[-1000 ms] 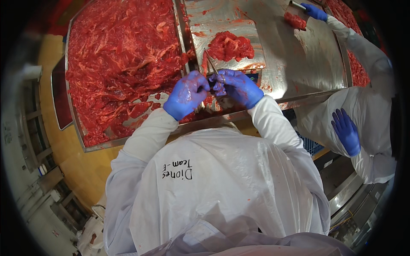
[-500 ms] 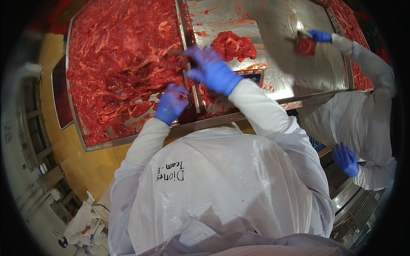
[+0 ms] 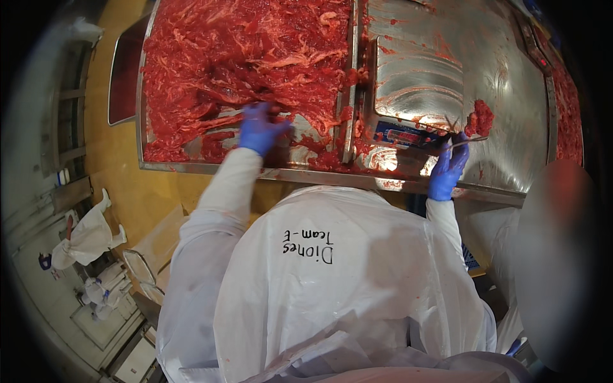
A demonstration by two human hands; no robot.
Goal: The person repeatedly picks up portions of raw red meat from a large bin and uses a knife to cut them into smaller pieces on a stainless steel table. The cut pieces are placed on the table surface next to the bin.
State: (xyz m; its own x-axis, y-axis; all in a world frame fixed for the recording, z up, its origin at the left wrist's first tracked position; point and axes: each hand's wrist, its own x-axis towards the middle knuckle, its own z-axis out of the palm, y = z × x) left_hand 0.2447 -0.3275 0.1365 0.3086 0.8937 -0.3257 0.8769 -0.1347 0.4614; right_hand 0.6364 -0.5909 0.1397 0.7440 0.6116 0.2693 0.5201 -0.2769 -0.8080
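Observation:
My left hand (image 3: 260, 131), in a blue glove, is over the near edge of a wide bed of red meat strips (image 3: 249, 51). Its thumb stands apart from the fingers, with nothing visible between them. My right hand (image 3: 448, 171), gloved alike, is at the near right corner of a weighing scale (image 3: 418, 76). Its fingers are closed about a thin, dark-edged object (image 3: 471, 142) whose kind I cannot make out. Just beyond the fingers is a small clump of red meat (image 3: 480, 118). Smears of meat juice mark the scale's bare metal plate.
A metal divider (image 3: 350, 83) separates the meat bed from the scale and the steel worktop (image 3: 504, 83). More meat (image 3: 567, 115) lies past the far right rim. A blurred co-worker's sleeve (image 3: 554, 274) is close on the right. People in white (image 3: 86, 236) are far left.
The view has shifted, moving the table rightward in the picture. My right hand has moved right from the divider to the scale's corner. The meat pile is gone from the scale plate.

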